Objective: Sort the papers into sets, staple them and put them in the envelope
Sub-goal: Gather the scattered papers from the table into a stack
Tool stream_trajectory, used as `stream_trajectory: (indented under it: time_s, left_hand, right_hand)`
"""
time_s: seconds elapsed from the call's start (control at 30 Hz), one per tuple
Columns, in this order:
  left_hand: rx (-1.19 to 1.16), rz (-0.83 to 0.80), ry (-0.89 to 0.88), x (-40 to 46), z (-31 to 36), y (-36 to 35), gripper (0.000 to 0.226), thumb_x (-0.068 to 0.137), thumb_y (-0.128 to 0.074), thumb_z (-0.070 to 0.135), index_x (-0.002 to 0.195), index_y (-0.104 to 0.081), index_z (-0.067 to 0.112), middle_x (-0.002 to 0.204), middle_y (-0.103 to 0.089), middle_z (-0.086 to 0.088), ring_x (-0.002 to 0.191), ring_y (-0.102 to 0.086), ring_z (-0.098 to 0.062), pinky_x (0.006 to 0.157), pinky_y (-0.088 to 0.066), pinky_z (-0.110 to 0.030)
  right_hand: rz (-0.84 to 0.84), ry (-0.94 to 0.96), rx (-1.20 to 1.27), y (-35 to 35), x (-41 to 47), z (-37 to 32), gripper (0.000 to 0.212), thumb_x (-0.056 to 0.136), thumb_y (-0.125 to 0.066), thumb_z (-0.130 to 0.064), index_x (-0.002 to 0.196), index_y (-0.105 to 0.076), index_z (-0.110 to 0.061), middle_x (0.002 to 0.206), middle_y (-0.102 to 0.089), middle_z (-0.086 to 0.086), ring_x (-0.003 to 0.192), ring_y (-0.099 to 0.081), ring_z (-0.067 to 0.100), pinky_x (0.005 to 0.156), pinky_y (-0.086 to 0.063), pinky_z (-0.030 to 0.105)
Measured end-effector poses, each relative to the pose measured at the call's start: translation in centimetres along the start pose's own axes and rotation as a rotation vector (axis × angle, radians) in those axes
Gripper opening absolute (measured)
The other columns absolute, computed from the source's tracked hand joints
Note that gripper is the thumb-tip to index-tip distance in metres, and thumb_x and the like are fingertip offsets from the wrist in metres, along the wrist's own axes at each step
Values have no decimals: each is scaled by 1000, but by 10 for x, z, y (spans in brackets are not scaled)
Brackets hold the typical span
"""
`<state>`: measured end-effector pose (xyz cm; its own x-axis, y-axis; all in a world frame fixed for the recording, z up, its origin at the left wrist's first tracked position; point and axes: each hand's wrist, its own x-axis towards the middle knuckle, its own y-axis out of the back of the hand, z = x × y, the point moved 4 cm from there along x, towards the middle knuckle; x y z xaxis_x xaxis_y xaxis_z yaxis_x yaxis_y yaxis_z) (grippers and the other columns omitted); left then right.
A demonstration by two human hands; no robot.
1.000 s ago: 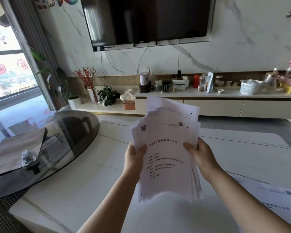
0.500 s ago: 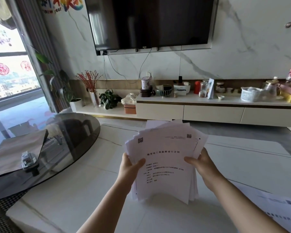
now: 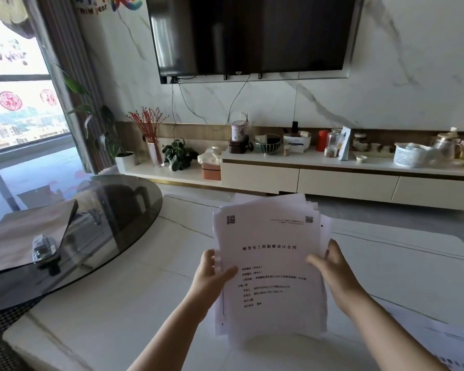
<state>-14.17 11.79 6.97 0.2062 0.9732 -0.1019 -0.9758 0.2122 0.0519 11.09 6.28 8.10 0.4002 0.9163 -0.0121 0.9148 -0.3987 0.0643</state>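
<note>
Room: A marble-veined wall carried a dark television (image 3: 252, 33) above a long low cabinet (image 3: 346, 180) crowded with jars, bowls and a white basket.
Counter: A white marble counter (image 3: 113, 298) filled the foreground, a round dark glass top (image 3: 110, 218) overlapping its left side.
Envelope: A brown envelope (image 3: 24, 234) lay flat on the glass top, a stapler (image 3: 43, 249) resting on its right part.
Papers: A loose stack of printed papers (image 3: 268, 263) was held upright above the counter, its sheets fanned unevenly at the top edge.
Loose sheet: Another printed sheet (image 3: 450, 344) lay on the counter at the lower right.
Left hand (image 3: 212, 277): It gripped the stack's left edge, thumb across the front page.
Right hand (image 3: 335, 274): It gripped the right edge, thumb on the front, fingers behind.
</note>
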Motion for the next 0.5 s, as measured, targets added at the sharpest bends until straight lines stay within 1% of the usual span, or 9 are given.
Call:
stream_trajectory:
  time_s: [0.1,0.13,0.2,0.23,0.3,0.33,0.37,0.43,0.5]
  left_hand:
    - [65,-13,21,8,-12,-13,24,89,-63,10,106,-47,14,105,-64,-7,88,-67,-18,64,-55,-25]
    - [91,16,23,10,-15,-18,18,92,-59,10,104,-46,13,104,-64,-8,88,-66,-20,66,-56,-29]
    - [144,115,10,14,-17,-26,6,95,-49,8,98,-44,11,101,-62,-9,90,-63,-25,74,-56,-38]
    - [151,156,-7,15,-13,-29,5,96,-45,6,97,-44,12,99,-60,-7,90,-61,-25,75,-54,-40]
    - [128,193,-56,14,-1,-31,14,96,-41,3,98,-45,17,96,-58,-2,87,-58,-20,73,-51,-37]
    - [106,200,-81,13,4,-30,18,96,-40,3,98,-45,20,96,-57,0,88,-58,-19,74,-51,-37]
    - [92,201,-102,12,7,-27,19,96,-41,3,96,-45,22,97,-58,0,90,-58,-22,77,-52,-42]
    - [81,191,-114,10,5,-20,14,95,-47,5,92,-43,18,99,-60,-6,93,-61,-28,81,-53,-52]
    - [68,162,-93,6,-6,-14,14,93,-55,9,93,-44,18,103,-61,-10,95,-62,-30,83,-53,-53]
  right_hand:
    - [5,-2,4,-8,6,14,31,87,-61,-12,116,-53,-18,108,-66,4,102,-63,25,90,-50,44]
    - [2,8,7,-14,6,16,26,89,-61,-13,114,-56,-20,105,-69,1,100,-64,22,89,-51,41]
    - [-8,47,26,-28,3,12,17,93,-58,-14,105,-61,-25,97,-72,-6,91,-67,14,78,-52,30]
    - [4,60,39,-32,1,8,14,93,-58,-16,102,-63,-26,93,-72,-6,87,-68,13,74,-52,27]
    - [39,90,83,-32,-2,-3,10,92,-61,-19,100,-66,-23,89,-73,-3,81,-70,14,67,-54,26]
    - [57,110,104,-28,-3,-9,9,90,-63,-20,98,-67,-22,88,-74,-3,79,-70,13,64,-53,25]
    - [68,122,110,-22,-3,-15,9,89,-65,-20,97,-67,-22,87,-74,-4,78,-70,12,64,-53,24]
    - [62,122,95,-12,-2,-20,14,86,-68,-19,99,-67,-21,90,-74,-4,82,-70,13,69,-52,27]
    - [37,112,69,-6,-1,-17,24,84,-70,-14,106,-64,-19,97,-73,-1,88,-69,16,74,-52,31]
